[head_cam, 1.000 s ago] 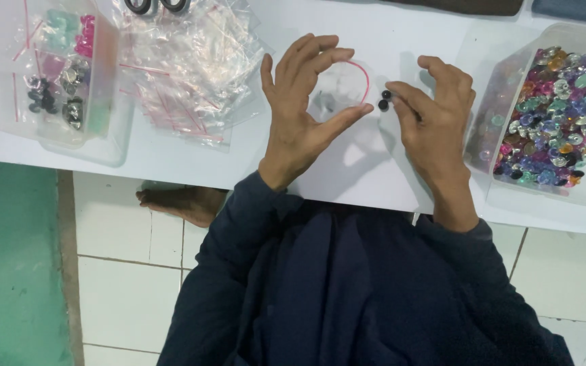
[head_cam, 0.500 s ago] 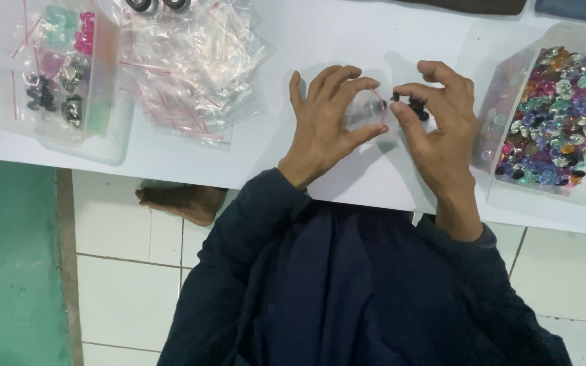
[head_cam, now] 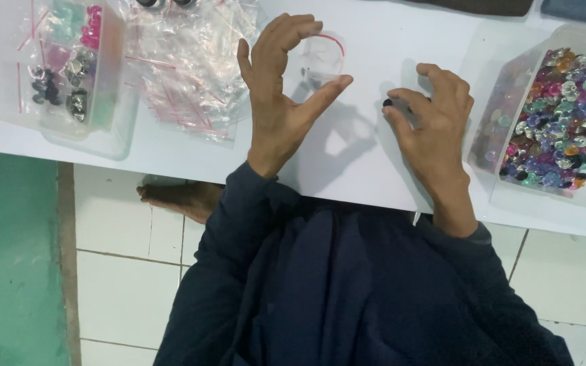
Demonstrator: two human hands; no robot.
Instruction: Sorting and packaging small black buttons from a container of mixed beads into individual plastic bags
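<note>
Tubs flank the work on the white tabletop (head_cam: pixel 374 169). At far left a clear tub (head_cam: pixel 59 74) holds small sorted pieces, dark, silver, pink and green, kept apart in little packets. Just beside it lies a heap of empty clear bags (head_cam: pixel 188 64) with red seal strips, near enough for the left hand (head_cam: pixel 283 102) to draw from. That hand is raised above the tabletop, fingers and thumb curled round one small bag (head_cam: pixel 320 61), pinching its sides so that the mouth gapes open toward the right. The right hand (head_cam: pixel 435 125) rests near it but apart, fingertips closed on a small dark piece (head_cam: pixel 389 104), possibly a bead; it is too small to tell. At far right a second clear tub (head_cam: pixel 510 81) brims with many-coloured gems (head_cam: pixel 564 115), close by the right hand. Below, a dark sleeve and a bare foot (head_cam: pixel 178 198) on tiled floor show.
</note>
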